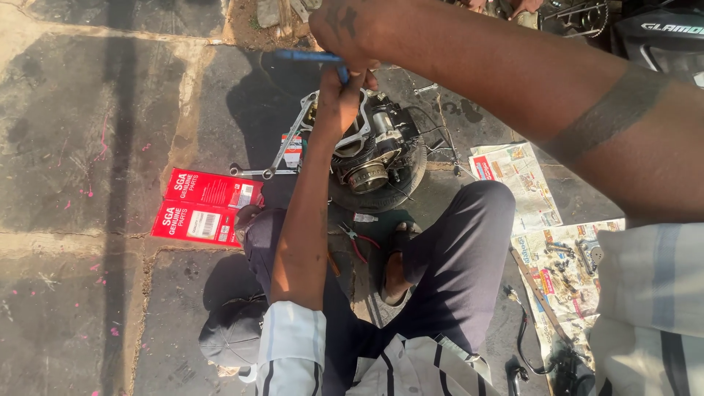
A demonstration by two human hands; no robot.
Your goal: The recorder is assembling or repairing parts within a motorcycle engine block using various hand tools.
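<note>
A small engine [374, 158] rests on a black tyre [411, 180] on the stone ground in front of my knees. Over its far side, my left hand [336, 99] is closed around the lower part of a blue-handled tool [304, 56]. My right hand [343, 29] reaches across from the right and grips the top of the same tool, whose blue bar sticks out to the left. The tool's tip is hidden behind my hands.
Two long spanners [279, 155] lie left of the engine, beside a small box [292, 150] and two red cartons [205, 207]. Red-handled pliers [357, 240] sit between my legs. Newspaper [524, 183] with several loose parts is at right; a motorcycle [660, 37] stands top right.
</note>
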